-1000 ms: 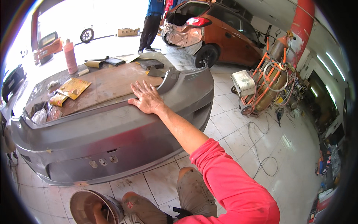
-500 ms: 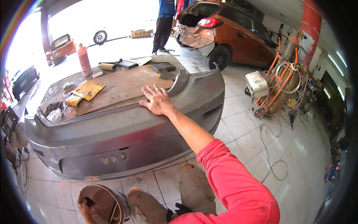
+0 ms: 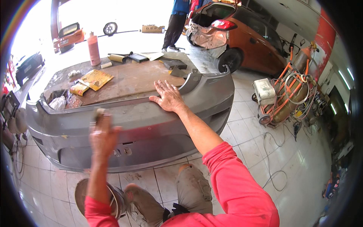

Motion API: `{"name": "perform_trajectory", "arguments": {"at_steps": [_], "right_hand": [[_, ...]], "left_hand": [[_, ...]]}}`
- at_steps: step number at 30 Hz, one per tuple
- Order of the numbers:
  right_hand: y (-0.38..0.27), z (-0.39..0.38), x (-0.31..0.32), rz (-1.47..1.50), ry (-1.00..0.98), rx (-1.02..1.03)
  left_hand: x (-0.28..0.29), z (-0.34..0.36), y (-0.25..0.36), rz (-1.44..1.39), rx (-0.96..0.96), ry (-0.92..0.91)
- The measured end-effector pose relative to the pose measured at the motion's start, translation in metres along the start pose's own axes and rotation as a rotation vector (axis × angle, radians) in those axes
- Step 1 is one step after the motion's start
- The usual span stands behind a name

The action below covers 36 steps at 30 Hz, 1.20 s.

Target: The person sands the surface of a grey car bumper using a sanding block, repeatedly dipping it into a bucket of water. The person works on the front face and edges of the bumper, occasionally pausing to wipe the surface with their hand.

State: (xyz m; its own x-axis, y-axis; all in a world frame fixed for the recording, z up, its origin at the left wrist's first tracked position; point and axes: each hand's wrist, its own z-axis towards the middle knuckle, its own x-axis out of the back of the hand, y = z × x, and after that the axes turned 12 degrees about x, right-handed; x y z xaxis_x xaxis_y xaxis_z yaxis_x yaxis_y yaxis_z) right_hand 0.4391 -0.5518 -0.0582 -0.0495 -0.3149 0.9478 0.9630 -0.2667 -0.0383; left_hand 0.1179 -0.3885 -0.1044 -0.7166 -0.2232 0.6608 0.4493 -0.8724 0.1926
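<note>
A grey car bumper (image 3: pixel 166 130) with a reddish smear lies across the work table in front of me. My right hand (image 3: pixel 169 97) rests flat on its upper edge, fingers spread and holding nothing. Over the left part of the bumper, my left hand (image 3: pixel 104 137) is smeared by motion. Its fingers are closed around a small dark pad (image 3: pixel 99 116), whose kind is too blurred to tell; whether it touches the bumper I cannot tell. Below that forearm, partly hidden, stands a bucket (image 3: pixel 120 202) on the tiled floor.
On the table (image 3: pixel 132 81) lie yellow sheets (image 3: pixel 97 79), a pinkish-red bottle (image 3: pixel 93 49), a crumpled plastic bag (image 3: pixel 58 103) and dark blocks. Beyond stand a person (image 3: pixel 174 28) and an orange car (image 3: pixel 249 38). A gas-cylinder cart (image 3: pixel 285 92) with hoses is at right.
My left hand has come up out of the bucket with the dark pad and is now over the bumper. My right hand stays on the bumper. The view has shifted slightly.
</note>
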Motion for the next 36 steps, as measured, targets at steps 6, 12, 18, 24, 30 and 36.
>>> {"name": "perform_trajectory", "arguments": {"at_steps": [6,12,18,24,30,36], "right_hand": [[-0.030,0.024,-0.002,0.021,0.038,0.034],[-0.006,0.014,-0.012,-0.195,0.071,0.067],[0.024,0.018,-0.019,-0.121,0.040,0.059],[-0.014,0.034,-0.023,-0.019,0.073,0.107],[0.016,0.021,-0.020,-0.066,0.048,0.065],[0.024,0.012,-0.012,-0.063,0.043,0.073]], "left_hand": [[0.071,-0.004,-0.346,0.665,0.270,-0.047],[-0.006,0.032,0.059,0.002,0.291,-0.131],[0.001,0.019,0.053,-0.078,0.143,-0.162],[0.058,0.028,-0.287,0.657,0.426,-0.014],[-0.006,0.006,0.057,-0.044,0.250,-0.096],[0.027,0.005,-0.098,-0.051,0.280,0.038]]}}
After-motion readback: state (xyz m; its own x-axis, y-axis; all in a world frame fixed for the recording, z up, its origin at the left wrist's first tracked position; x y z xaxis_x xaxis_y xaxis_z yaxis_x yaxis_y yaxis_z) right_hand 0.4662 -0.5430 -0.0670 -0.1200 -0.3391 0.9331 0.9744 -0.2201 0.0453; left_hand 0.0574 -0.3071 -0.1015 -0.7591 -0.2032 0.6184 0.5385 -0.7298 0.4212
